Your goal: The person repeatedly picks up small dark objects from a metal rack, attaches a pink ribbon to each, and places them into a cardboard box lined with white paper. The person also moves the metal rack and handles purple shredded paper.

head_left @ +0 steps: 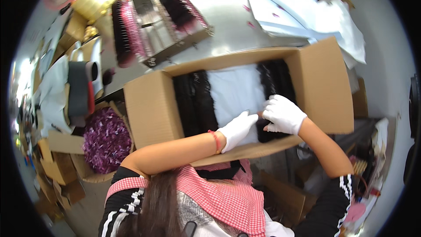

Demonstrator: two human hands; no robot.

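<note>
An open cardboard box (326, 87) stands in front of me. Inside, dark, shiny, fringe-like bundles (193, 101) lie at the left and right, with a white sheet (232, 83) between them. My left hand (239, 130), in a white glove, reaches over the near rim above the sheet. Its fingers are pressed together and meet my right hand. My right hand (284, 115), also gloved, bends over the right-hand dark bundle (277, 77) with curled fingers and a bare thumb tip. What either hand pinches, if anything, is hidden between them.
Behind the box, a metal table (223, 22) carries a spiked rack (162, 22) with pink and black fringe and white sheets (289, 13). At the left, a carton holds shiny purple tinsel (107, 140). More cardboard boxes (61, 164) stand at the lower left.
</note>
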